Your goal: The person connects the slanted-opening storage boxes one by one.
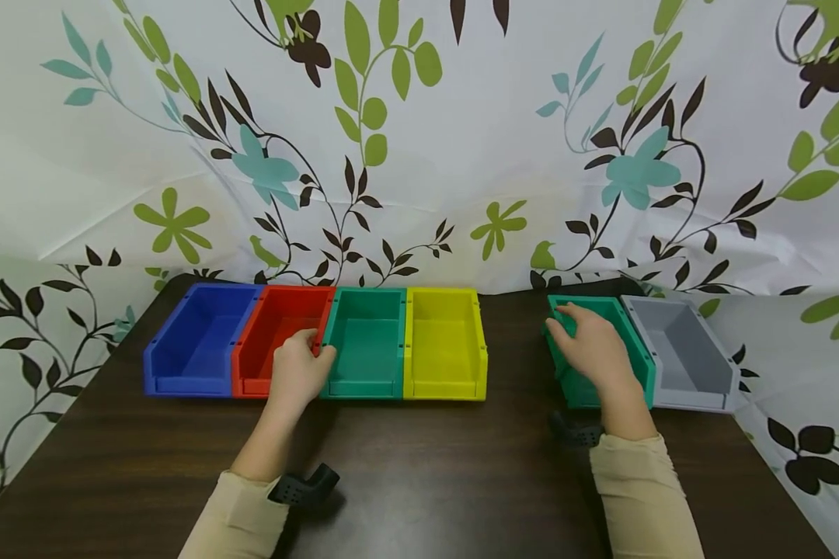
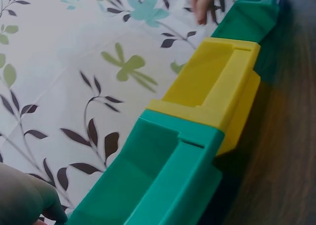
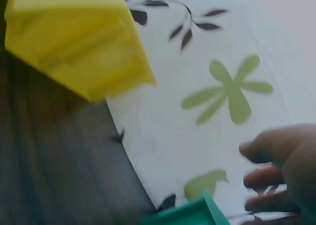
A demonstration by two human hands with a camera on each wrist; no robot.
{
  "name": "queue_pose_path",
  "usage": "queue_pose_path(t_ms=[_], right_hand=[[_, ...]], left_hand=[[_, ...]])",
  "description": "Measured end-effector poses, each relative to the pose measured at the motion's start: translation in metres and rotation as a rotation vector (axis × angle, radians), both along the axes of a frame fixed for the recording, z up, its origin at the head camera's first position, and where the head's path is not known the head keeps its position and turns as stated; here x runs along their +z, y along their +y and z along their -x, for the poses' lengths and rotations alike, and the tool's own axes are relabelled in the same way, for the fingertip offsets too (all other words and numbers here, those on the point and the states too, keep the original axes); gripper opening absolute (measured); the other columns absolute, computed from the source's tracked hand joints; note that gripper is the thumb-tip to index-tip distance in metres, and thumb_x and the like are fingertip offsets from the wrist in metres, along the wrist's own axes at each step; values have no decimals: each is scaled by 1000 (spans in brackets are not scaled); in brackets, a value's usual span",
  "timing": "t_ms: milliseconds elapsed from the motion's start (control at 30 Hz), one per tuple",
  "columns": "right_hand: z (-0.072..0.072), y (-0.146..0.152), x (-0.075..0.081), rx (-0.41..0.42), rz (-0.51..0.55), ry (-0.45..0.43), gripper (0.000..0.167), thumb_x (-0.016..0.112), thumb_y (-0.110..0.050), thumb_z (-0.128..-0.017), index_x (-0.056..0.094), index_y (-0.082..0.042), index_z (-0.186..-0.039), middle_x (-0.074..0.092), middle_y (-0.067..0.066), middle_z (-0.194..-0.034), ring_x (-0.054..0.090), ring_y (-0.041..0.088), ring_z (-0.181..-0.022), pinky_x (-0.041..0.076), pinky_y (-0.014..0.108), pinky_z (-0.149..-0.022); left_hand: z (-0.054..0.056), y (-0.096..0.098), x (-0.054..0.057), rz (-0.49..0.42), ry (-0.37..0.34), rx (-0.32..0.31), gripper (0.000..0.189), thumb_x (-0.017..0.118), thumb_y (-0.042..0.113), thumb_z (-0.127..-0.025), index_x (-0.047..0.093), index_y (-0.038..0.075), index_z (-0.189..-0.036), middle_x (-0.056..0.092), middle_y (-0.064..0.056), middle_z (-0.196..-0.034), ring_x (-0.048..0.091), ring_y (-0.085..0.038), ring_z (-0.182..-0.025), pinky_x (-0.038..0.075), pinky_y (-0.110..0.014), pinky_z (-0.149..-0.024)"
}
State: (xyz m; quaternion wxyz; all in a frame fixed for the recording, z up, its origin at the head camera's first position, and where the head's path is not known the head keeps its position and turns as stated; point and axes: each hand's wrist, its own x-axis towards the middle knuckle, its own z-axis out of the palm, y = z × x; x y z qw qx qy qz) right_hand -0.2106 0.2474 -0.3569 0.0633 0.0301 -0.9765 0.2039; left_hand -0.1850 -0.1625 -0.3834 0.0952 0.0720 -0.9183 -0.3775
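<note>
Four plastic bins stand side by side: a blue bin (image 1: pixel 203 334), a red bin (image 1: pixel 290 314), a green bin (image 1: pixel 365 341) and a yellow bin (image 1: pixel 447 338). My left hand (image 1: pixel 299 369) pinches the green bin's left wall where it meets the red bin; its fingertips reach over the red bin and are partly hidden. Over on the right, my right hand (image 1: pixel 593 345) hovers above a second green bin (image 1: pixel 625 334), thumb apart and fingers loosely bent. The right wrist view shows those fingers (image 3: pixel 266 178) holding nothing, close to that bin's edge.
A grey bin (image 1: pixel 692 349) stands against the second green bin's right side. Dark wooden tabletop (image 1: pixel 419 473) shows in front of the bins and between the two groups. A leaf-patterned cloth (image 1: pixel 447 155) hangs behind the table.
</note>
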Motion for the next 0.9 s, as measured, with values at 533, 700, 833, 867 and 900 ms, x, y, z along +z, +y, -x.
queue_pose_path(t_ms=[533,700,833,867,900], right_hand=[[4,45,2,-325,-32,-221,73,39,-44,-96,28,13,-141,35,41,-137,30,61,-121,34,67,-97],[4,45,2,-330,-54,-252,75,38,-45,-96,28,15,-140,35,42,-136,29,62,-120,37,68,-92],[4,41,2,-287,-82,-219,74,40,-44,-96,31,17,-137,39,43,-132,34,61,-117,35,66,-95],[4,40,2,-274,-91,-206,74,40,-44,-96,32,18,-136,41,42,-131,36,61,-116,35,66,-95],[4,38,2,-261,-96,-195,73,41,-43,-96,34,18,-135,42,42,-130,37,61,-115,35,66,-96]], left_hand=[[-7,-51,20,19,-177,36,53,49,17,-90,44,-16,-131,48,-36,-131,47,-50,-116,47,-58,-91],[-10,-60,26,48,-237,26,54,48,17,-91,41,-17,-133,45,-36,-132,45,-51,-117,46,-58,-91],[-8,-53,24,92,-133,36,53,48,15,-90,42,-15,-133,49,-35,-129,50,-50,-113,46,-59,-92],[-7,-48,24,106,-80,40,52,49,15,-90,44,-13,-132,50,-34,-129,50,-49,-114,44,-60,-94],[-7,-42,22,120,-22,43,51,51,15,-90,46,-12,-132,50,-33,-131,50,-48,-116,43,-60,-96]])
